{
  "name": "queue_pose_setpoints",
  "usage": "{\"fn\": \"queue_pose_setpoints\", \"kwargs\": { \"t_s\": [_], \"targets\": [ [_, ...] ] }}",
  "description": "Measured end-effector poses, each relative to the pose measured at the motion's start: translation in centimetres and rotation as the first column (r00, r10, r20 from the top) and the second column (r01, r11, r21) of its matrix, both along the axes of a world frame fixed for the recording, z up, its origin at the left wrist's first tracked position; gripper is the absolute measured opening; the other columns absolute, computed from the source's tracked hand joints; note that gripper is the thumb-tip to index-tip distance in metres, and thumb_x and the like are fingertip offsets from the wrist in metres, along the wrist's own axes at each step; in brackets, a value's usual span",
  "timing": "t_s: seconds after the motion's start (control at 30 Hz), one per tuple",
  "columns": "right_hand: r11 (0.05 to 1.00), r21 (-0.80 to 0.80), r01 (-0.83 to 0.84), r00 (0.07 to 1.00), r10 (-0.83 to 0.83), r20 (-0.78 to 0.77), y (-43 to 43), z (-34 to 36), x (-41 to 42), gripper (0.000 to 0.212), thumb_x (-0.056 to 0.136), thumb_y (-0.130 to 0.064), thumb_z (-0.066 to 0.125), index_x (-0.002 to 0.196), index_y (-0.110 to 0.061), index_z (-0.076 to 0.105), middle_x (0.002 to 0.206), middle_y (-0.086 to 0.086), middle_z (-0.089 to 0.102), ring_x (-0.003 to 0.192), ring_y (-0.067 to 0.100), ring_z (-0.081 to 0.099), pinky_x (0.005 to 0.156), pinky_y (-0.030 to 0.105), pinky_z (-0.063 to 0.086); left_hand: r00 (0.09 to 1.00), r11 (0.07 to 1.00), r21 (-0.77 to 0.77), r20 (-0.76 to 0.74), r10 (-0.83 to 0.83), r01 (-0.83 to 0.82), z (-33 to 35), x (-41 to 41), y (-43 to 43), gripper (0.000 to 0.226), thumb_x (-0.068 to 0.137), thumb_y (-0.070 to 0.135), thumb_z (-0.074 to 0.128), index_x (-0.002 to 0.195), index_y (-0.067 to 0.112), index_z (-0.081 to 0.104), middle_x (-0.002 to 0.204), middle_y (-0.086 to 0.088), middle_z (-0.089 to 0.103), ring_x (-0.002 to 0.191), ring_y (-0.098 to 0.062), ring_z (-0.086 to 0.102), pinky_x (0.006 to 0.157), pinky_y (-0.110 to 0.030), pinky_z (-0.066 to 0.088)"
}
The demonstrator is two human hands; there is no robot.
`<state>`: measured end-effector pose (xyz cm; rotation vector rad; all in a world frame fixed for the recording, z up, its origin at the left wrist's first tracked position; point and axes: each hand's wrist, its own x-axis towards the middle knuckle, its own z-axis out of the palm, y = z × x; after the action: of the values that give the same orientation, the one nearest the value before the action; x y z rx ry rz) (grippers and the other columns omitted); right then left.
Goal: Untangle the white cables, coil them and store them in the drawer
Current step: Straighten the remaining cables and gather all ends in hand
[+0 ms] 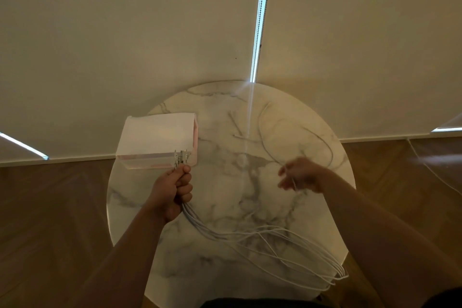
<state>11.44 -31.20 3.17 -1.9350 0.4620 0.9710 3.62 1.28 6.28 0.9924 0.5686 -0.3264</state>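
My left hand (172,194) grips a bundle of white cables (250,240) near their plug ends, and the metal plugs stick up above my fist in front of the box. The bundle trails down and right across the round marble table (225,207) to loops at its front right edge. My right hand (298,175), blurred, pinches one white cable (265,142) that loops away over the far right part of the table. A white drawer box (157,140) with a pinkish clear front stands at the table's left edge.
The table stands on a wooden floor (50,220) against cream roller blinds (150,32). A thin bead cord (260,20) hangs in the gap between the blinds. Another thin white cord (435,175) runs over the floor at the right.
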Motion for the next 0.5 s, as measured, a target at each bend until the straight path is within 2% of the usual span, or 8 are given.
{"fn": "queue_pose_setpoints", "kwargs": {
  "t_s": [0.1, 0.13, 0.2, 0.27, 0.33, 0.4, 0.47, 0.5],
  "targets": [
    [0.909, -0.273, -0.313, 0.942, 0.263, -0.207, -1.6, -3.2, -2.4, 0.023, 0.094, -0.012, 0.057, 0.104, 0.008, 0.062, 0.099, 0.025, 0.072, 0.063, 0.025, 0.063, 0.055, 0.029, 0.049, 1.000, 1.000, -0.016, 0.005, -0.004, 0.004, 0.0, -0.1, 0.1, 0.032, 0.106, 0.019, 0.029, 0.080, 0.015, 0.046, 0.050, 0.009, 0.026, 0.034, -0.002, 0.019, 0.034, -0.017, 0.016],
    [0.853, -0.358, -0.379, 0.924, 0.323, -0.207, -1.8, -3.5, -3.0, 0.029, 0.094, -0.020, 0.058, 0.108, 0.006, 0.059, 0.105, 0.023, 0.069, 0.069, 0.025, 0.063, 0.059, 0.032, 0.051, 1.000, 1.000, -0.020, 0.005, -0.006, 0.006, 0.0, -0.2, 0.1, 0.032, 0.106, 0.019, 0.028, 0.080, 0.015, 0.046, 0.050, 0.009, 0.026, 0.034, -0.002, 0.019, 0.034, -0.017, 0.015],
    [0.663, -0.587, -0.464, 0.869, 0.470, -0.155, -2.2, -3.6, -3.3, 0.045, 0.095, -0.040, 0.055, 0.122, -0.004, 0.050, 0.124, 0.019, 0.057, 0.101, 0.029, 0.062, 0.083, 0.037, 0.051, 1.000, 1.000, -0.019, 0.005, -0.005, 0.005, 0.1, -0.3, 0.2, 0.032, 0.106, 0.019, 0.028, 0.080, 0.015, 0.046, 0.050, 0.009, 0.026, 0.034, -0.002, 0.019, 0.034, -0.017, 0.015],
    [0.536, -0.756, -0.377, 0.833, 0.553, -0.023, -1.9, -2.6, -3.2, 0.050, 0.094, -0.046, 0.051, 0.127, -0.008, 0.049, 0.129, 0.016, 0.054, 0.117, 0.032, 0.055, 0.094, 0.038, 0.046, 1.000, 1.000, -0.019, 0.006, 0.001, 0.000, 0.2, -0.3, 0.2, 0.032, 0.106, 0.019, 0.028, 0.080, 0.015, 0.046, 0.049, 0.009, 0.026, 0.034, -0.002, 0.019, 0.034, -0.016, 0.016],
    [0.538, -0.809, -0.236, 0.790, 0.591, 0.162, -0.3, -1.5, -2.8, 0.042, 0.095, -0.041, 0.049, 0.120, -0.008, 0.053, 0.124, 0.015, 0.058, 0.115, 0.034, 0.057, 0.094, 0.037, 0.047, 1.000, 1.000, -0.018, 0.013, 0.000, 0.000, 0.4, -0.3, 0.2, 0.032, 0.106, 0.019, 0.028, 0.080, 0.015, 0.046, 0.049, 0.009, 0.027, 0.034, -0.002, 0.019, 0.034, -0.016, 0.016],
    [0.709, -0.681, -0.184, 0.739, 0.557, 0.380, 3.1, 0.1, -2.4, 0.036, 0.094, -0.035, 0.052, 0.118, -0.009, 0.060, 0.123, 0.014, 0.062, 0.117, 0.031, 0.057, 0.095, 0.034, 0.044, 1.000, 1.000, -0.017, 0.019, 0.002, -0.002, 0.5, -0.3, 0.0, 0.033, 0.106, 0.020, 0.028, 0.080, 0.016, 0.046, 0.049, 0.009, 0.027, 0.034, -0.002, 0.019, 0.035, -0.016, 0.015],
    [0.886, -0.318, -0.338, 0.738, 0.460, 0.495, 7.9, 2.0, -3.4, 0.039, 0.092, -0.028, 0.062, 0.126, -0.010, 0.062, 0.130, 0.009, 0.062, 0.123, 0.025, 0.055, 0.100, 0.028, 0.039, 1.000, 1.000, -0.019, 0.024, 0.012, -0.011, 0.8, -0.3, -0.2, 0.032, 0.106, 0.020, 0.028, 0.080, 0.016, 0.046, 0.049, 0.009, 0.026, 0.034, -0.002, 0.019, 0.036, -0.017, 0.014],
    [0.887, -0.115, -0.448, 0.767, 0.447, 0.461, 10.5, 2.4, -4.4, 0.046, 0.090, -0.025, 0.066, 0.133, -0.011, 0.058, 0.135, 0.006, 0.059, 0.128, 0.020, 0.051, 0.103, 0.024, 0.036, 0.999, 1.000, -0.019, 0.028, 0.017, -0.017, 0.9, -0.3, -0.3, 0.031, 0.105, 0.019, 0.029, 0.080, 0.016, 0.046, 0.049, 0.009, 0.026, 0.034, -0.002, 0.019, 0.036, -0.017, 0.014]
  ]
}}
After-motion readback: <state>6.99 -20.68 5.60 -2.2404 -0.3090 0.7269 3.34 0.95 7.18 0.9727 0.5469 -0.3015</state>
